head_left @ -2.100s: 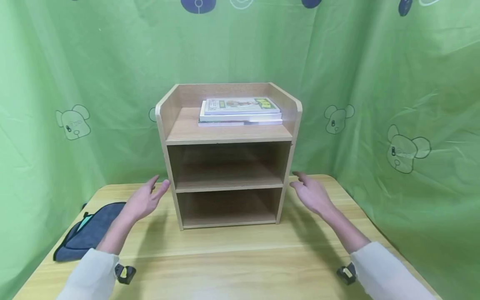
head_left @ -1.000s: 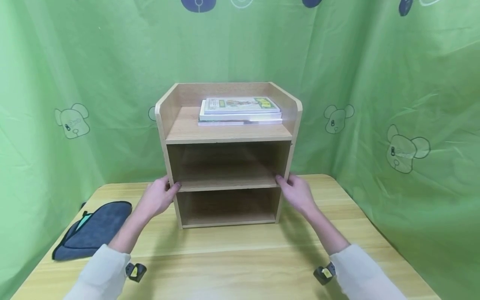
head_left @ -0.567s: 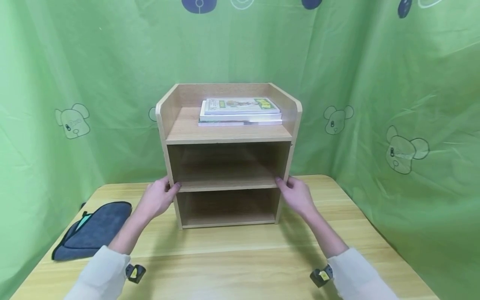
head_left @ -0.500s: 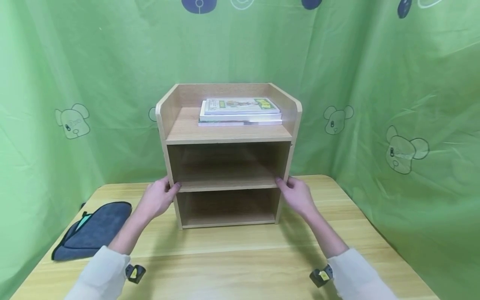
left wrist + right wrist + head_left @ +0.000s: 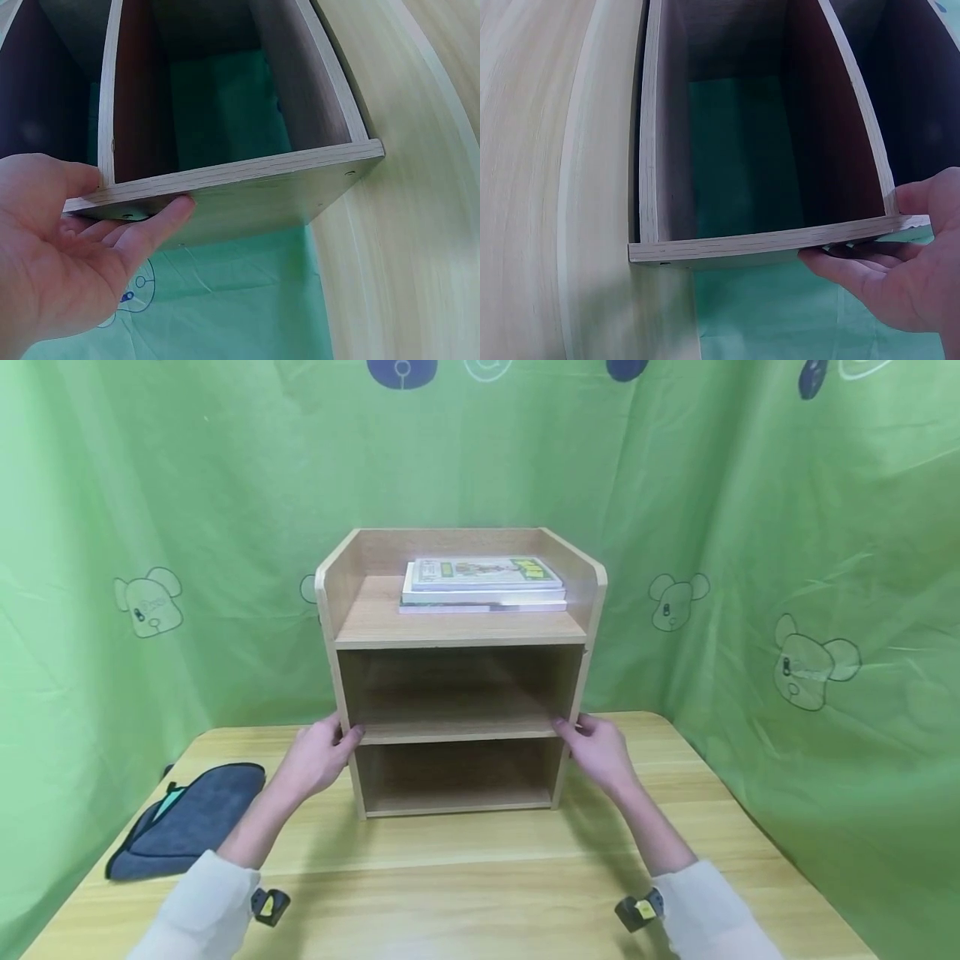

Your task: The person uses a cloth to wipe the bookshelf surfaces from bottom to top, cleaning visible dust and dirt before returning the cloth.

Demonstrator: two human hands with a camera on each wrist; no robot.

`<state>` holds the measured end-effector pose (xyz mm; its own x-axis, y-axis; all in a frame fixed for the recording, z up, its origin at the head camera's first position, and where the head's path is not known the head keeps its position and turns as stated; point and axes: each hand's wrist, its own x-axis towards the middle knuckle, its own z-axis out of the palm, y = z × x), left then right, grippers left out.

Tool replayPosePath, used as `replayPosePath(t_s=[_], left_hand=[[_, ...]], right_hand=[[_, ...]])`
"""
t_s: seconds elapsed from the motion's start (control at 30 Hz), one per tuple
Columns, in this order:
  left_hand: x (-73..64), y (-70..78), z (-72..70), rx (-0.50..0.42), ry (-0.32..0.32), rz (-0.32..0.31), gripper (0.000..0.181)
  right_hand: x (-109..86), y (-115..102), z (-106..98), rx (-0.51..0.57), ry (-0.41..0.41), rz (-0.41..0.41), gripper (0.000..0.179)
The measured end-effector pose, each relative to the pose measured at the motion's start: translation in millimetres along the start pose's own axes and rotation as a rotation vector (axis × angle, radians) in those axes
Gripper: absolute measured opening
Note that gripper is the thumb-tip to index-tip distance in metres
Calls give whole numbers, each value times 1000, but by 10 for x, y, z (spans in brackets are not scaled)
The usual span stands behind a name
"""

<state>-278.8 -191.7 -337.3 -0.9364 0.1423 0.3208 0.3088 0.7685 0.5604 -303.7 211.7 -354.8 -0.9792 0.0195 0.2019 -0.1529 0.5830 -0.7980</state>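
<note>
My left hand [image 5: 315, 756] and right hand [image 5: 598, 750] each grip one side of the shelf [image 5: 457, 628], which stands upright on the table [image 5: 465, 893] directly between them. Both grips are narrow, a side panel pinched in each. On the left, my thumb presses the front edge right where the middle board meets the panel, while my fingers lie against the outer face. My right does the same on its own side, thumb at the other end of that board and fingers outside. My hands sit nearly level with each other, below the top board and above the shelf's foot.

Higher than my hands and between them, a small stack of books [image 5: 483, 585] lies flat on the top board, nearer my right side than my left. The uppermost cover carries a picture and some green. Below the level of my thumbs is the lower bay, and green shows at its back from both wrists.

A dark blue bag [image 5: 191, 822] lies on the table to the left of my left hand and closer to me, just beside that forearm, with bright green showing at its opening. Beyond both hands hangs a green curtain [image 5: 247, 468] printed with cartoon animal heads. White sleeves [image 5: 197, 906] cover my forearms behind the wrists.
</note>
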Motion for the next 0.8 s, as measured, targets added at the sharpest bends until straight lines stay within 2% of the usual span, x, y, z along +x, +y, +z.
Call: replayPosePath(t_s=[0.13, 0.3, 0.37, 0.47, 0.53, 0.63, 0.7, 0.8], left_hand=[[4, 8, 10, -14, -1, 7, 35], [-17, 7, -10, -11, -29, -30, 40], [-40, -5, -32, 12, -64, -44, 50], [-90, -54, -90, 67, -169, -69, 69], [-128, -115, -141, 115, -264, -88, 77], [-170, -255, -219, 186, -374, -114, 71], [-184, -387, -265, 232, -409, -142, 66], [-199, -625, -333, 282, -407, -196, 63]], right_hand=[[-8, 7, -10, 4, 9, -6, 56], [-6, -4, -6, 6, 1, -20, 56], [-3, -12, -5, 4, -4, -21, 57], [3, -18, -6, -2, -10, -19, 57], [8, -19, -13, -2, -11, -12, 58], [13, -11, -29, -1, -12, -6, 60], [11, -9, -34, 1, -9, -5, 60], [5, -1, -32, 6, -8, -7, 61]])
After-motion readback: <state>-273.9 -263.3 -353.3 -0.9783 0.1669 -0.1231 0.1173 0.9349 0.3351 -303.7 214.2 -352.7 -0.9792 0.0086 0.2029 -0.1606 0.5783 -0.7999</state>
